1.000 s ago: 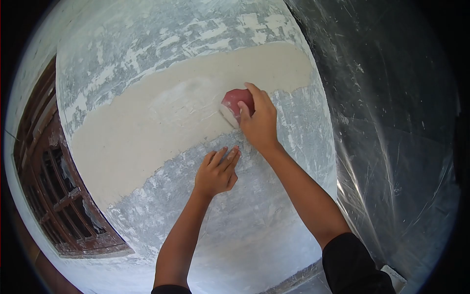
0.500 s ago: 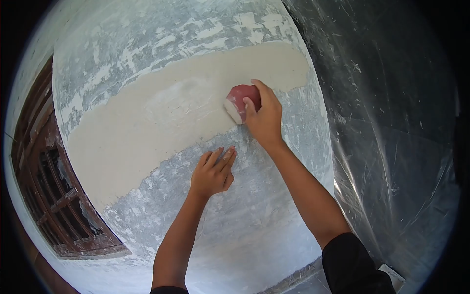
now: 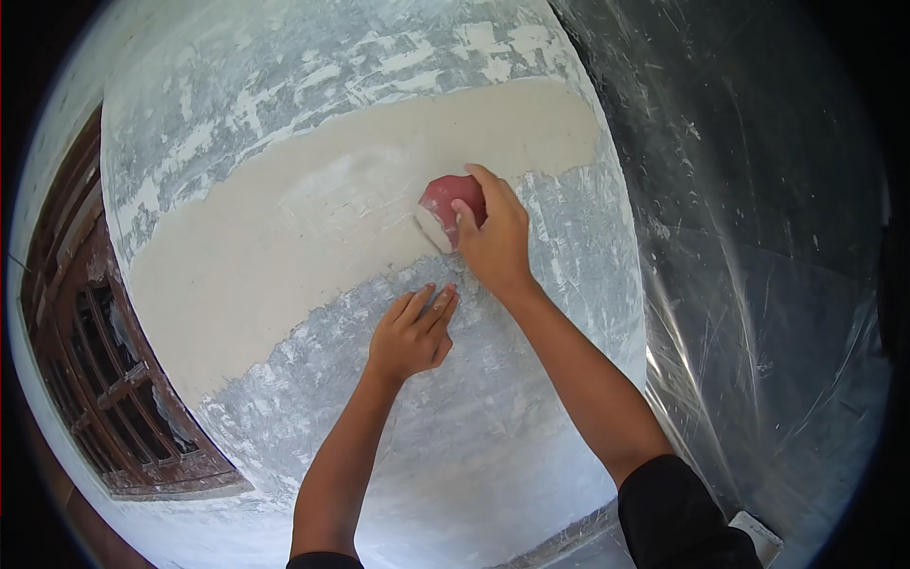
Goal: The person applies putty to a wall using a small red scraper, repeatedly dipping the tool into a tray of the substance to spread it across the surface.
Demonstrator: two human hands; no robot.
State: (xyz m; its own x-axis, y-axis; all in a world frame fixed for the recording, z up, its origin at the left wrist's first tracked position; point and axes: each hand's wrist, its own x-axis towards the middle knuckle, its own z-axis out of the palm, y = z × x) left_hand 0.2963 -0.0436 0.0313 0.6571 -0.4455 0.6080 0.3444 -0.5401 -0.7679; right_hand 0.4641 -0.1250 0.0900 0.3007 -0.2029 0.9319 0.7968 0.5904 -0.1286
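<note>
A red putty scraper, its lower left edge coated whitish, is gripped between the thumb and fingers of my right hand. Its edge meets the lower border of a smooth cream band of putty on the wall. Lower and to the left, my left hand lies against the bare grey wall with its fingers stretched out and nothing in it. The fingertips sit just below the putty band.
A brown wooden window with bars is set in the wall at the left. Clear plastic sheeting hangs or lies along the right. A small whitish block-like object shows at the bottom right.
My right hand and the putty scraper have moved a little left and down along the putty's lower edge. My left hand has stayed in place.
</note>
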